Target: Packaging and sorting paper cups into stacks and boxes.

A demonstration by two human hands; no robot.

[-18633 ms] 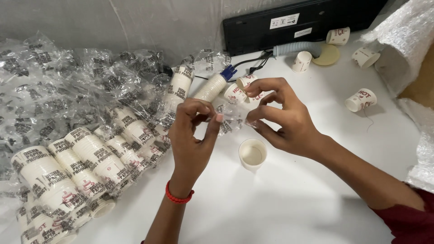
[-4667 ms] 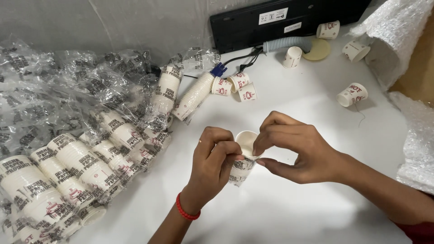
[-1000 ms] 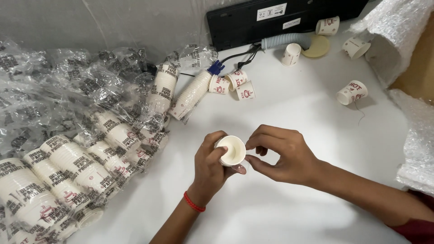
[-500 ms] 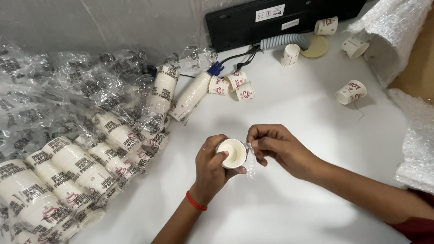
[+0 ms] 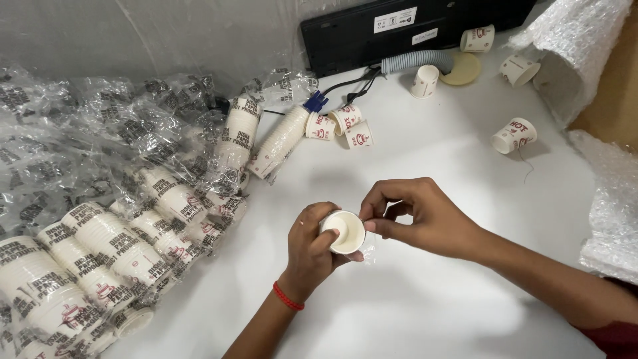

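A small white paper cup (image 5: 345, 231) sits in my left hand (image 5: 311, 251), its open mouth facing the camera. My left fingers wrap its side. My right hand (image 5: 419, 214) pinches the cup's rim on the right with thumb and forefinger; a bit of clear plastic shows under the cup. Both hands hover over the white table (image 5: 432, 299) near its middle. A red band circles my left wrist.
Plastic-wrapped sleeves of stacked paper cups (image 5: 113, 246) pile up at the left. An unwrapped stack (image 5: 282, 141) and loose cups (image 5: 349, 126) lie behind the hands; more loose cups (image 5: 513, 135) at the right. A black box (image 5: 399, 26) with cables stands at the back, bubble wrap (image 5: 611, 199) at the right.
The hands have stayed on the cup and shifted slightly; my right fingers moved onto the rim's right side. The cup's mouth still faces up toward the camera.
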